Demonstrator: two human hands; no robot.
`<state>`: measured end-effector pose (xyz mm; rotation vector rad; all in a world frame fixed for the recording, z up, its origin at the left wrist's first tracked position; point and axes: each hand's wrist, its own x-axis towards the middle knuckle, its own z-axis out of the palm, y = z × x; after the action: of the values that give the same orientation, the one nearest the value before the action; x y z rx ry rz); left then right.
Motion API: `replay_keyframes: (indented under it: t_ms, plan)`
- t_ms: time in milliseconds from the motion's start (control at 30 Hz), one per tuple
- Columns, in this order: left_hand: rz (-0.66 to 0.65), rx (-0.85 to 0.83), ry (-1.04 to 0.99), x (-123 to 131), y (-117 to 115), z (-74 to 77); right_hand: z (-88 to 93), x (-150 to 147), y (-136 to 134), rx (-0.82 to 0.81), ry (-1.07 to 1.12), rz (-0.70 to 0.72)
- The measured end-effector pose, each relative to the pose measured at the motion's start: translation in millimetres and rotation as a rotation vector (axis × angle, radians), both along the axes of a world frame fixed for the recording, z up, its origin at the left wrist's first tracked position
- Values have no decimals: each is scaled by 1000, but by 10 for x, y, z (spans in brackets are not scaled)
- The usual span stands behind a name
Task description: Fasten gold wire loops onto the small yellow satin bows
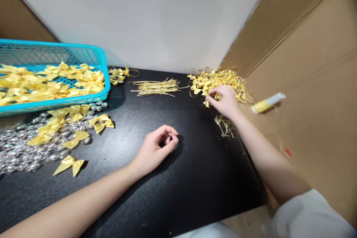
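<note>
My left hand (156,148) rests over the middle of the black table, fingers curled with thumb and fingertips together; nothing shows between them. At the right, my right hand (223,100) is at the front of a heap of yellow bows with wire loops (217,78). Its thumb and index finger pinch a small yellow bow (206,103) with a silver bead beside it. Between the hands and the wall lies a bundle of gold wire ties (157,87). Several silver beads (28,147) and loose yellow bows (71,164) spread over the table's left side.
A turquoise basket (104,70) of yellow bows stands at the back left. A few looped bows (118,75) lie beside it. Gold wire scraps (224,125) are near the right table edge. Cardboard (306,63) borders the right, with a yellow and white tube (267,103) on it.
</note>
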<state>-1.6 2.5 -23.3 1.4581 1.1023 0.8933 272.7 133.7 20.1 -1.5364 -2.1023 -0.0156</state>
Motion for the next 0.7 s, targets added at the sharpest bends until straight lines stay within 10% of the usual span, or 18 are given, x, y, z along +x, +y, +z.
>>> replay_keyframes:
  t_ms: [200,400,500,700]
  plan:
    - [-7,151,96,24,-32,39,-198,1,-77,-68,-241,-54]
    - [-171,688,383,-76,-72,273,-108,-244,-350,188,-187,38]
    - [-172,906,718,-438,-5,428,-35,-371,-659,257,-148,134]
    - [254,904,1248,-1500,108,492,-123,-404,-1098,229,-71,203]
